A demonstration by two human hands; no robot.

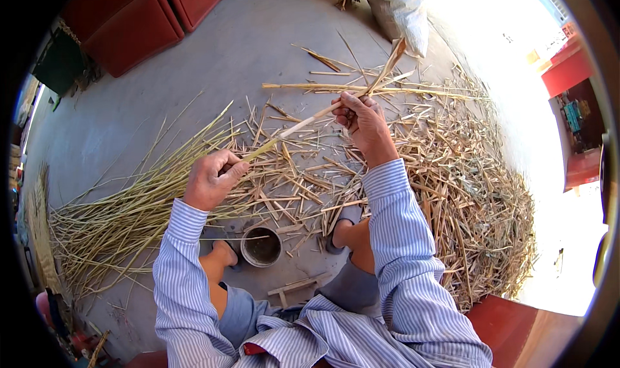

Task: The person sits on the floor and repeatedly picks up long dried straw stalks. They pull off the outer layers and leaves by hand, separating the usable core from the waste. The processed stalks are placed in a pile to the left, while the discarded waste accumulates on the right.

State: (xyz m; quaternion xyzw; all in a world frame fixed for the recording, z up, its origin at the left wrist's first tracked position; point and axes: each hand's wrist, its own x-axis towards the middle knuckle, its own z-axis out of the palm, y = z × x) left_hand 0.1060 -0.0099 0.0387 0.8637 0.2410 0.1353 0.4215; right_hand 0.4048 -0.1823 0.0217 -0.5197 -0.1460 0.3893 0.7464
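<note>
A pale dry plant stalk (303, 122) stretches slantwise between my two hands. My left hand (210, 177) is closed around its lower, yellow-green end. Higher up and to the right, my right hand (363, 119) pinches the same stalk, and a dry brown leaf (390, 64) sticks out beyond the fingers. Under my left hand and to its left lies a spread bundle of thin yellow-green stalks (123, 219). Below and right of my right hand is a large heap of dry husks and stripped leaves (478, 206).
Between my feet stands a round pot (261, 246) with a thin stick across it. A small wooden piece (298, 286) lies nearer me. A white woven sack (397, 12) stands at the back, red furniture (132, 32) at back left. Loose stalk pieces litter the grey floor (187, 77).
</note>
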